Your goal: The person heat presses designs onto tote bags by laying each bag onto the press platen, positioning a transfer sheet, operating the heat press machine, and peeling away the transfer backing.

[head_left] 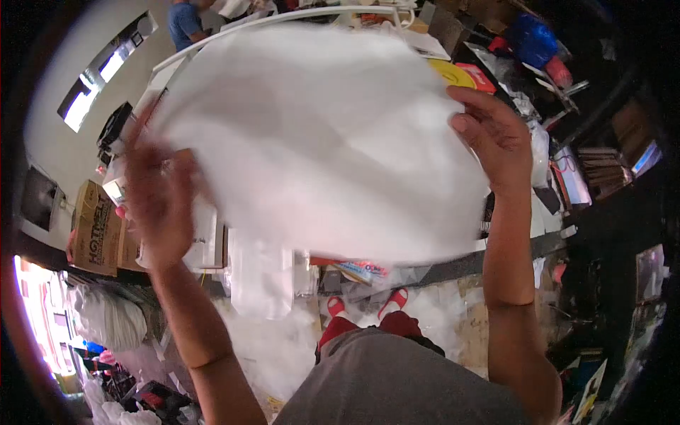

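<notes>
A large white, soft-looking sheet (319,142), smeared by motion, is spread in the air in front of me and hides much of the worktable. My right hand (496,138) is at its right edge, with thumb and forefinger closing on the material. At the left edge, my left hand (161,198) is blurred and raised beside the sheet. Whether its fingers grip the material cannot be made out.
A cardboard box (95,230) stands at left. Beyond the sheet are a white rail (304,13), a yellow round item (450,73) and a person in a blue shirt (184,25). White fluff (273,354) covers the floor around my red sandals (393,301). Clutter lines the right side.
</notes>
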Motion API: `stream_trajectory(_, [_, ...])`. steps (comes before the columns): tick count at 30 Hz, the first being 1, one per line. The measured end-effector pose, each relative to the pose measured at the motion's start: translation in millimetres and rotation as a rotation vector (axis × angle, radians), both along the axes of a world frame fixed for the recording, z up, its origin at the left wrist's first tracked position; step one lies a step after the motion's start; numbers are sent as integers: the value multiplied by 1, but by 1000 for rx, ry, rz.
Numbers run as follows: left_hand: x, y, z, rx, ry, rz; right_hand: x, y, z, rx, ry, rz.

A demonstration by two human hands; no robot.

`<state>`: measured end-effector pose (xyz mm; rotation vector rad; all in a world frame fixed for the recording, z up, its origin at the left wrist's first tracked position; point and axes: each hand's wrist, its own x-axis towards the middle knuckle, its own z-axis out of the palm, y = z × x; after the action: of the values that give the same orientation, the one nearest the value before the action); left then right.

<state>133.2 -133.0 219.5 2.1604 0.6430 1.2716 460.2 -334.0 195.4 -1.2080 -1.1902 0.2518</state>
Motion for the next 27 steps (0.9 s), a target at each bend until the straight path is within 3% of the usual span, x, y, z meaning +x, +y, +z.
stream_trajectory(2, [48, 24, -42, 280, 19, 3, 37, -3, -19, -34, -13, -66])
stream_trajectory(4, [80, 32, -84, -119, 119, -97, 77, 4, -55, -279, -2, -209])
stream_trajectory(5, [99, 43, -112, -34, 83, -150, 91, 5, -74, -272, -7, -208])
stream_trajectory(7, [121, 45, -154, -221, 187, -148, 117, 14, -111, -415, -28, -248])
stream_trajectory(10, [135, 35, -201, -353, 346, -78, 129, 17, -173, -556, 143, -270])
stream_trajectory(12, [138, 34, -248, -391, 390, -46, 129, 9, -217, -683, 37, -321])
stream_trajectory(13, [138, 33, -269, -402, 434, -22, 142, 10, -271, -515, -47, -284])
stream_trajectory(15, [133, 29, -313, -366, 434, -6, 129, 3, -300, -611, 24, -297])
stream_trajectory(18, [128, 21, -330, -373, 490, 18, 112, -5, -303, -733, -67, -369])
stream_trajectory(27, [121, 3, -342, -294, 554, 46, 93, -16, -315, -631, -157, -418])
